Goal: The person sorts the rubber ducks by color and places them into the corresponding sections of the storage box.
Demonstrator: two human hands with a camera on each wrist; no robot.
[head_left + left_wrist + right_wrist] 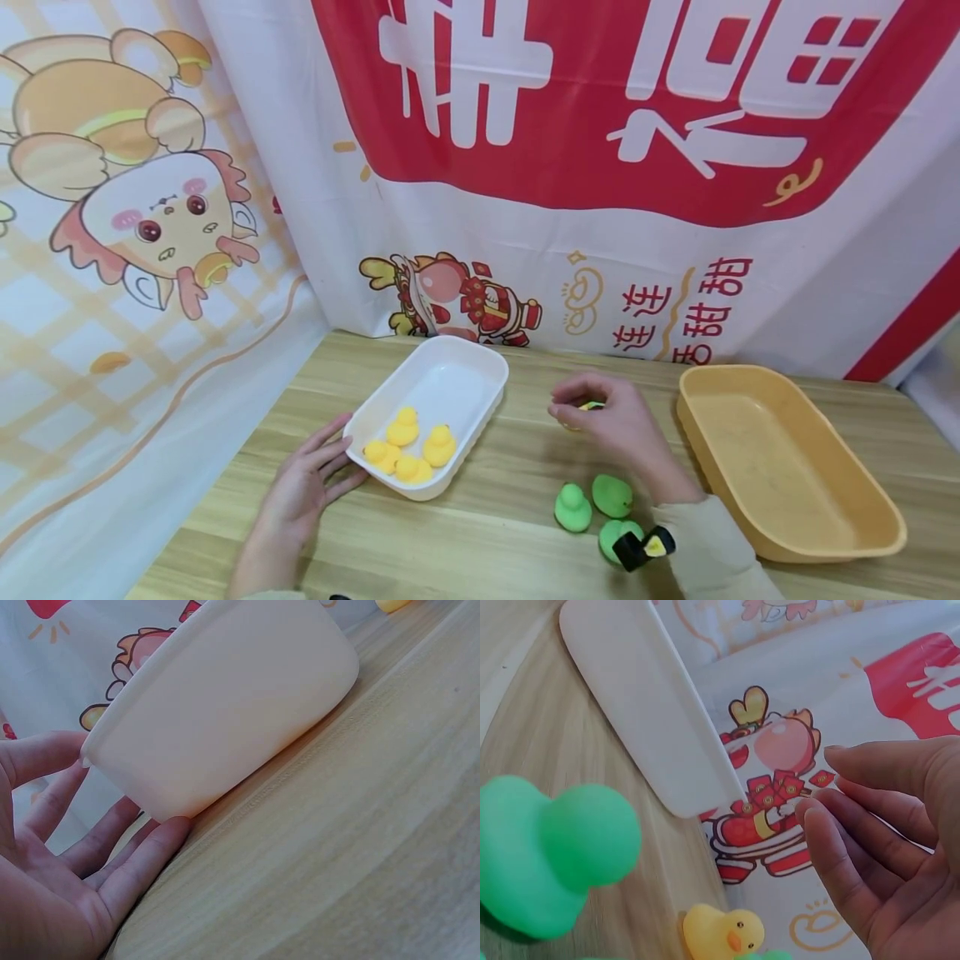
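Note:
My left hand (296,492) rests its extended fingers against the near left corner of a white plastic tub (468,358). In the left wrist view, its fingers touch the tub's rim and lower edge. Several yellow rubber ducks (402,427) sit inside at the near end. My right hand (607,408) hovers over the table right of the tub, fingers loosely bent with nothing visible between them. A yellow duck (720,934) with a bit of green beside it shows below that hand; in the head view, the hand mostly covers something there. Three green rubber ducks (573,508) lie nearer me.
An orange-yellow tub (795,467) stands on the right of the wooden table (450,542), with nothing seen inside. A printed cloth (615,233) hangs along the back edge, and another patterned cloth (150,350) hangs at the left. Part of my right wrist strap (643,547) overlaps one green duck.

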